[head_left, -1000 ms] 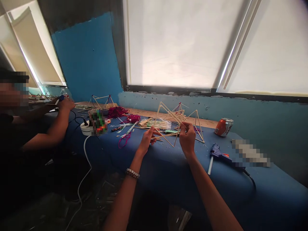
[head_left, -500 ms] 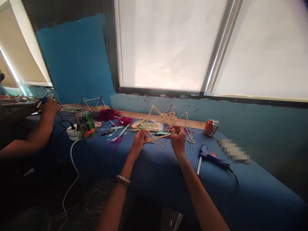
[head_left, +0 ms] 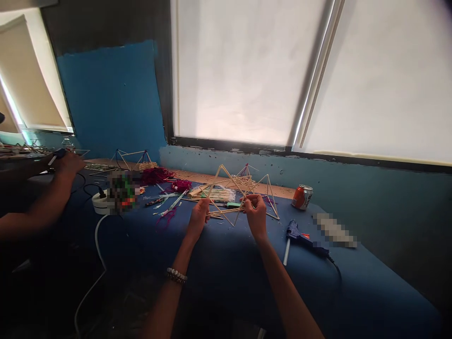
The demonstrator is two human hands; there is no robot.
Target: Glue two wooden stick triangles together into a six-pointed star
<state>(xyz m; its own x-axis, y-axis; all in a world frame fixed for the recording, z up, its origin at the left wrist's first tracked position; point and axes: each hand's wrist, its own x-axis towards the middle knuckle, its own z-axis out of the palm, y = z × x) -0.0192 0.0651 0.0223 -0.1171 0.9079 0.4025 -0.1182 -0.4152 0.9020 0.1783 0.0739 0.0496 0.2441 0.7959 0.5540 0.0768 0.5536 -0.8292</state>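
The left hand point(head_left: 198, 217) and right hand point(head_left: 256, 216) are both closed in narrow pinches on the thin wooden rods of a triangular stick frame point(head_left: 231, 176), and the two hands stay just apart. The frame stands on a blue-covered tabletop point(head_left: 219, 268), directly in front of the person. Right of the frame lie a blue glue gun point(head_left: 296, 237) and, farther back, an orange soda can point(head_left: 302, 197). Behind it sits a plastic bag of sticks point(head_left: 221, 194). Left of it are magenta yarn point(head_left: 155, 176), a white power strip point(head_left: 100, 203) and a smaller stick frame point(head_left: 130, 157). A co-worker's hand point(head_left: 68, 165) works well left of the frame.
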